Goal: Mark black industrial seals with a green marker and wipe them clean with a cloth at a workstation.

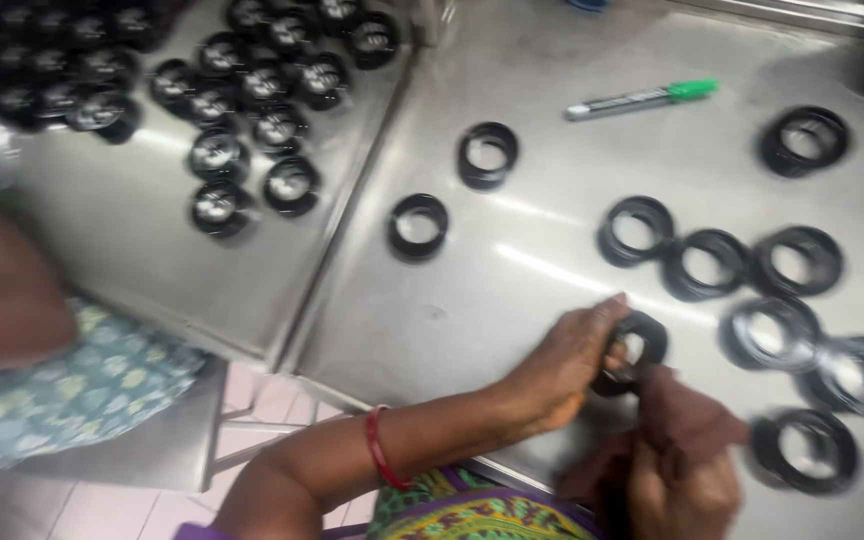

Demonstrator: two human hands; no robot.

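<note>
My left hand (567,365) grips a black ring-shaped part (640,348) just above the front edge of the steel table (512,300). A red bangle sits on that wrist. My right hand (687,455) comes up from below with its fingers closed against the same ring; it is blurred. Several more black rings (717,262) lie loose on the table to the right of my hands, and two rings (418,225) lie apart toward the middle.
A marker with a green cap (642,98) lies at the back. On a second steel table (152,260) to the left, several black rings (242,110) are grouped. Another person's arm (2,290) and patterned clothing are at the left edge.
</note>
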